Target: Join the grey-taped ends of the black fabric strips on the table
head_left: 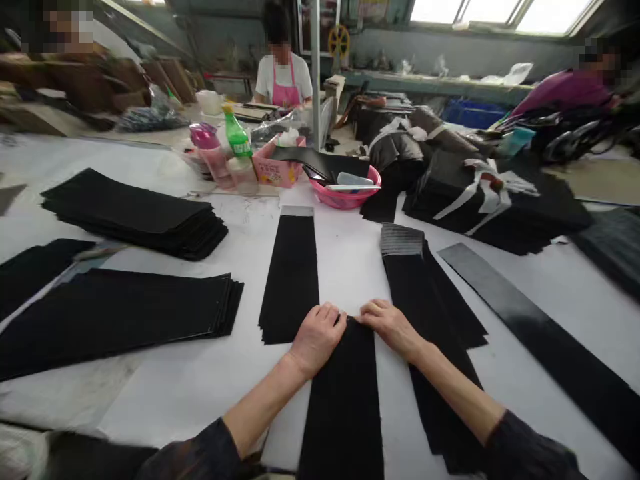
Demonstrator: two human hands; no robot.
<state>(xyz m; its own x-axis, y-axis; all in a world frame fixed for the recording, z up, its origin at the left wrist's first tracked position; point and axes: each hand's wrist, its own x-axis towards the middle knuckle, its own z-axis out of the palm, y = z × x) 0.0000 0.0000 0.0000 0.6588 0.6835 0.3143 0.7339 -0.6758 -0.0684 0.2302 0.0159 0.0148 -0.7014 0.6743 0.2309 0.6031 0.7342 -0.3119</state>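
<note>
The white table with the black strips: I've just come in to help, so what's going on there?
Someone has both bare hands at the far end of a black strip, the left hand at its left corner and the right hand at its right; whether they pinch or press isn't clear. The strip lies lengthwise on the white table, between two grey-ended black piles. Further left are more black stacks; beyond sits a pink basket.

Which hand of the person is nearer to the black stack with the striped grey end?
Right. The right hand is just left of the black stack, with its forearm over it; the left hand is farther left, at the black strip's far left corner.
</note>
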